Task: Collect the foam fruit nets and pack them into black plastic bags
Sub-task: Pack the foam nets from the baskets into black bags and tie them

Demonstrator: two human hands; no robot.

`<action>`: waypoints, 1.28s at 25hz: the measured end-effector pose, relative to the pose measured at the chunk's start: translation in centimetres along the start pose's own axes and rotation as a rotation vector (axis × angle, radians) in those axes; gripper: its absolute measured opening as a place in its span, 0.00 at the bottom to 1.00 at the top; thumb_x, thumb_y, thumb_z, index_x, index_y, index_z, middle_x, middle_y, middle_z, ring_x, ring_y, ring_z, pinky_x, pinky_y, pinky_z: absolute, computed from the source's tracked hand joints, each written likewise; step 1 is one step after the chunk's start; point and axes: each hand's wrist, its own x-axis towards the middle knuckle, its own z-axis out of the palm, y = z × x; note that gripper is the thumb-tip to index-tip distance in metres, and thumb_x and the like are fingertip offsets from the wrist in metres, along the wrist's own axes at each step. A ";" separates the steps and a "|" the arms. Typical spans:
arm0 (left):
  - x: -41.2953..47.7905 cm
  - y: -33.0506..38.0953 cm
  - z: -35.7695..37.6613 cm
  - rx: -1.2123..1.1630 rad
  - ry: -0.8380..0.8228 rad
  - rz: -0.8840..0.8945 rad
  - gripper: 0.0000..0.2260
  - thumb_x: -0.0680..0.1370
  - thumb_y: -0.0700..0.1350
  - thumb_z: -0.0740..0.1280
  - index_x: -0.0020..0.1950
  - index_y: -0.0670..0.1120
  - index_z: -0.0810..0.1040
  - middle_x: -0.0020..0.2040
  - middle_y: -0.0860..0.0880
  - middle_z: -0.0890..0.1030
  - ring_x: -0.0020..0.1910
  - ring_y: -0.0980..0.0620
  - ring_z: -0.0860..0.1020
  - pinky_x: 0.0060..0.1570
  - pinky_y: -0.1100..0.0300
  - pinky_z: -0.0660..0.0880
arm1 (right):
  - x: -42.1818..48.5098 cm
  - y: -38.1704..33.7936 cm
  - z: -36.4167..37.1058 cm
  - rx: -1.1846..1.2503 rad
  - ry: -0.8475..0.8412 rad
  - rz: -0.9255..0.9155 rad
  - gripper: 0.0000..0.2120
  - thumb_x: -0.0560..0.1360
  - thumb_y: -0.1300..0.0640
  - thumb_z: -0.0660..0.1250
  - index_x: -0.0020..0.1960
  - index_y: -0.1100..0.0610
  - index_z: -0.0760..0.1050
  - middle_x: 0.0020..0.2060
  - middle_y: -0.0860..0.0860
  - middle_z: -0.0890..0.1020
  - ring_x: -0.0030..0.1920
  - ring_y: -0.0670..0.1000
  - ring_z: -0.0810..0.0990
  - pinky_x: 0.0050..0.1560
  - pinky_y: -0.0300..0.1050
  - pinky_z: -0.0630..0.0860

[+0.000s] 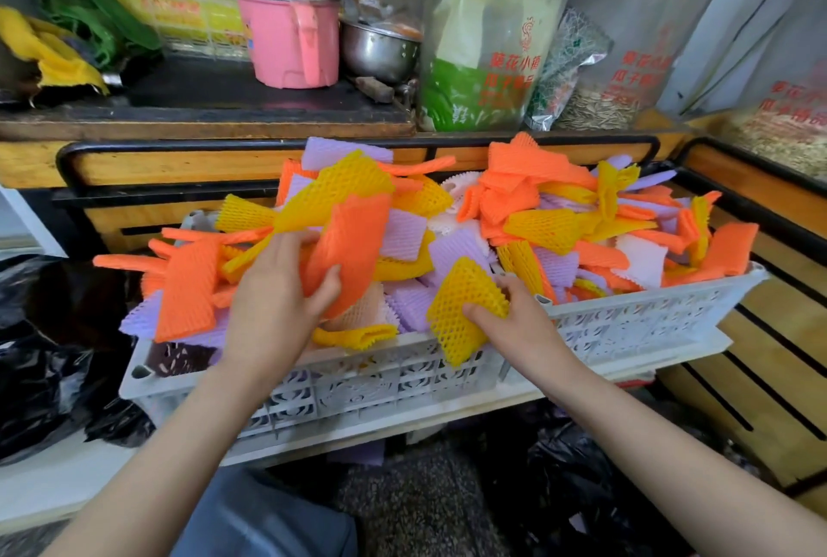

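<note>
Two white plastic crates point(358, 382) stand side by side, heaped with orange, yellow and purple foam fruit nets point(559, 216). My left hand point(277, 297) grips a bunch of nets above the left crate, an orange net point(353, 238) in front and a yellow net point(340, 185) behind it. My right hand point(514, 323) pinches a single yellow net point(461, 310) at the crate's front rim. A black plastic bag point(40, 359) lies on the left, and another black bag point(577, 476) sits on the floor below my right arm.
Behind the crates runs a wooden counter with a black rail point(179, 153). On the dark shelf above stand a pink pot point(291, 32), a steel bowl point(380, 50) and clear bags of seeds point(595, 104). Wooden slatted panels point(760, 377) close the right side.
</note>
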 end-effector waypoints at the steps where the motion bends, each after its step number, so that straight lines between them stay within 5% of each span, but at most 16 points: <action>1: -0.1 1.8 0.3 -0.063 0.019 -0.008 0.18 0.74 0.45 0.70 0.61 0.41 0.73 0.54 0.43 0.78 0.53 0.46 0.75 0.48 0.58 0.67 | -0.6 -0.4 0.0 -0.030 0.039 -0.066 0.15 0.76 0.57 0.66 0.59 0.54 0.64 0.42 0.39 0.72 0.39 0.35 0.72 0.35 0.25 0.69; 5: -1.9 7.9 3.3 -0.278 -0.027 0.000 0.25 0.73 0.53 0.65 0.67 0.43 0.70 0.58 0.47 0.72 0.58 0.51 0.71 0.54 0.65 0.65 | -3.3 -1.0 0.1 0.062 0.061 -0.183 0.20 0.76 0.52 0.65 0.63 0.50 0.61 0.51 0.38 0.71 0.48 0.30 0.71 0.44 0.21 0.66; 9: -5.2 12.6 6.0 -0.480 -0.093 0.067 0.23 0.76 0.51 0.58 0.69 0.42 0.69 0.56 0.50 0.67 0.57 0.59 0.66 0.60 0.75 0.58 | -5.7 1.0 -2.8 0.276 0.041 -0.087 0.19 0.71 0.48 0.65 0.58 0.45 0.61 0.52 0.36 0.73 0.45 0.24 0.73 0.44 0.20 0.67; 14: -10.0 17.0 11.0 -0.745 -0.401 0.112 0.19 0.79 0.49 0.51 0.70 0.50 0.65 0.59 0.52 0.68 0.63 0.56 0.66 0.67 0.64 0.60 | -7.4 7.3 -7.7 0.315 0.205 0.067 0.42 0.63 0.48 0.70 0.71 0.62 0.57 0.51 0.46 0.78 0.44 0.33 0.77 0.52 0.31 0.74; 17: -12.5 19.8 14.2 -0.869 -0.546 0.033 0.20 0.81 0.50 0.51 0.74 0.49 0.60 0.64 0.56 0.64 0.67 0.62 0.63 0.67 0.70 0.57 | -8.2 11.3 -10.0 0.359 0.308 0.178 0.41 0.67 0.56 0.74 0.72 0.61 0.56 0.55 0.50 0.78 0.51 0.41 0.78 0.52 0.32 0.75; 21: -15.7 22.7 18.5 -0.956 -0.755 -0.110 0.21 0.80 0.50 0.54 0.73 0.55 0.54 0.69 0.60 0.59 0.68 0.72 0.57 0.65 0.77 0.56 | -8.8 17.8 -12.6 0.265 0.476 0.336 0.48 0.58 0.51 0.81 0.70 0.59 0.60 0.60 0.54 0.76 0.58 0.49 0.78 0.61 0.50 0.74; 25: -18.5 22.6 24.0 -0.886 -0.975 -0.059 0.20 0.79 0.49 0.58 0.71 0.54 0.62 0.69 0.57 0.64 0.69 0.63 0.63 0.69 0.65 0.62 | -9.6 24.6 -14.3 0.259 0.592 0.540 0.42 0.63 0.56 0.79 0.69 0.58 0.59 0.58 0.55 0.77 0.55 0.52 0.78 0.59 0.54 0.75; 29: -20.3 18.4 30.0 -0.488 -1.141 0.067 0.21 0.81 0.43 0.60 0.74 0.50 0.62 0.74 0.55 0.61 0.73 0.61 0.57 0.67 0.74 0.52 | -10.6 30.4 -16.4 0.250 0.681 0.739 0.44 0.64 0.50 0.78 0.70 0.60 0.57 0.59 0.57 0.76 0.57 0.56 0.77 0.60 0.57 0.74; 32: -21.4 15.7 33.7 -0.177 -1.298 0.128 0.25 0.81 0.46 0.61 0.76 0.48 0.57 0.77 0.52 0.56 0.76 0.53 0.55 0.73 0.62 0.53 | -11.2 33.0 -17.4 0.216 0.676 0.830 0.44 0.66 0.48 0.76 0.72 0.60 0.55 0.59 0.55 0.75 0.57 0.56 0.76 0.59 0.53 0.74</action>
